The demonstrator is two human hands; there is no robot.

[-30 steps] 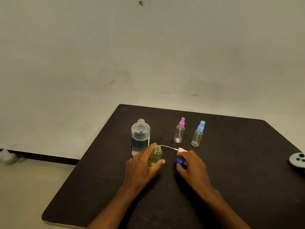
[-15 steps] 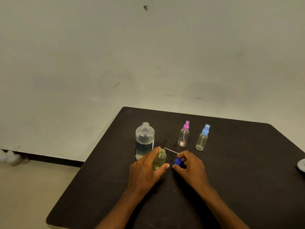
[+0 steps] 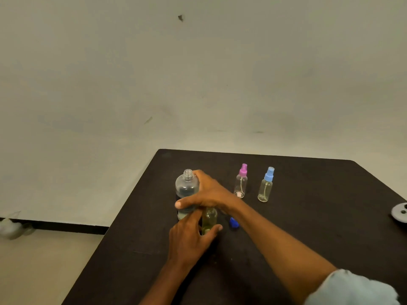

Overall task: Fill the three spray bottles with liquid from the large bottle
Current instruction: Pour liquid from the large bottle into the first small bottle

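- The small open bottle (image 3: 209, 220) stands uncapped near the middle of the table (image 3: 308, 216), its dark blue spray cap (image 3: 234, 223) lying just right of it; it looks yellowish, fill level unclear.
- The pink-capped bottle (image 3: 241, 182) and blue-capped bottle (image 3: 266, 186) stand farther right, capped and seemingly empty; by my reading most of the filling remains.
- The left hand (image 3: 189, 241) wraps thumb and fingers around the open bottle, steadying it upright.
- The right hand (image 3: 207, 192) reaches across to the left, closed around the uncapped large bottle (image 3: 186, 190), which stands just beyond the small one; pouring not yet begun.
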